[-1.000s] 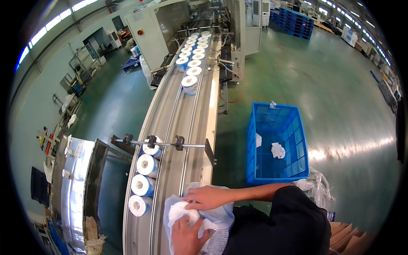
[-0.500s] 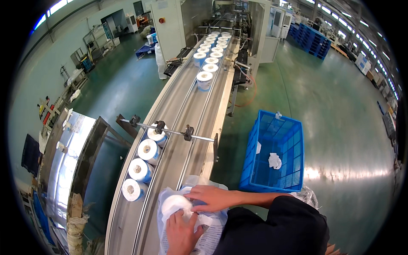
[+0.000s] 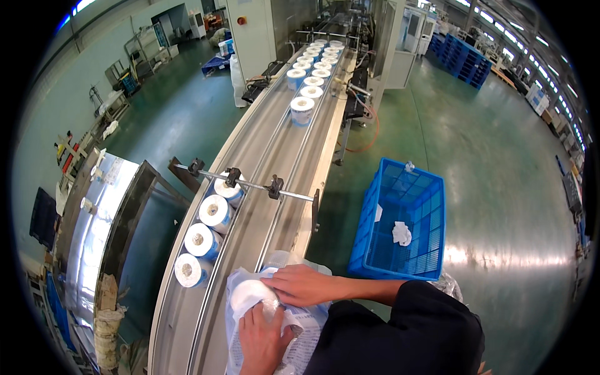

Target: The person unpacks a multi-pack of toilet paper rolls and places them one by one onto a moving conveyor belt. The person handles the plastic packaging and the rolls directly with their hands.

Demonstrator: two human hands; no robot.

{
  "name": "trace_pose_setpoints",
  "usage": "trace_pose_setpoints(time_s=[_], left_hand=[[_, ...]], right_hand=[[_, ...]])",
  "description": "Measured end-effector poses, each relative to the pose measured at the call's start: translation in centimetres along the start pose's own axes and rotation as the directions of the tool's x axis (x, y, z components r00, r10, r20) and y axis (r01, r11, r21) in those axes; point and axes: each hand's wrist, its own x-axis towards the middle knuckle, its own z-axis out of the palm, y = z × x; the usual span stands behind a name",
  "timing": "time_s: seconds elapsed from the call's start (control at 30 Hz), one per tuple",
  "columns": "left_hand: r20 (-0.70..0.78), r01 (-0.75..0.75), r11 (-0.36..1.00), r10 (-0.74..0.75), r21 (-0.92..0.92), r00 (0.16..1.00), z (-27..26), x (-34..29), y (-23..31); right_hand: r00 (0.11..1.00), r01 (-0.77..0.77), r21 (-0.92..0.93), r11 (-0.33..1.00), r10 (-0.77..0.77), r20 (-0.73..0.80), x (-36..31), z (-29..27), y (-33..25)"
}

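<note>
From my remote viewing position, I record a green floor extending well to the right. A long conveyor runs from the lower edge up into a pale machine cabinet. To the conveyor's right, a blue crate stands on the floor, near the right forearm.

I note a translucent printed bag at the conveyor's near right side, close before the person's body. Both hands are on it. I find the right hand laid across its far side, fingertips meeting a white rounded item. The left hand bears on the near side, its thumb spread from its fingers; I cannot tell whether either hand pinches the film.

That white rounded item sits at the bag's upper left, partly under film. Four blue-and-white rolls line the left lane; further rolls stand in two lines toward the machine. Lastly, I observe a crumpled white scrap inside the crate.
</note>
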Motion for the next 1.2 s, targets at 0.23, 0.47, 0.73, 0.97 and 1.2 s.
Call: trace_pose_setpoints(time_s=[0.23, 0.47, 0.73, 0.97, 1.2], left_hand=[[-0.017, -0.018, 1.0, 0.017, -0.015, 1.0, 0.4, -0.7, -0.8], [-0.015, 0.026, 0.999, -0.027, -0.019, 1.0, -0.5, -2.2, 0.4], [-0.077, 0.129, 0.991, -0.13, -0.024, 0.988, -0.5, -4.6, 0.0], [-0.011, 0.112, 0.99, -0.114, -0.084, 0.993, 0.3, -4.8, 0.3], [-0.036, 0.134, 0.984, -0.139, -0.117, 0.99, 0.2, -5.4, 1.2]], right_hand=[[0.993, 0.053, -0.176, 0.983, -0.07, -0.09, 2.1, 0.7, -0.8], [0.999, -0.041, -0.203, 0.978, 0.037, -0.026, 4.6, 1.6, -1.4], [0.996, -0.081, -0.173, 0.982, 0.084, 0.013, 6.5, 3.1, -1.0], [0.964, 0.165, -0.18, 0.97, -0.121, 0.235, 6.4, 3.6, 1.0], [0.968, 0.059, -0.166, 0.984, -0.016, 0.249, 7.3, 3.0, -1.1]])
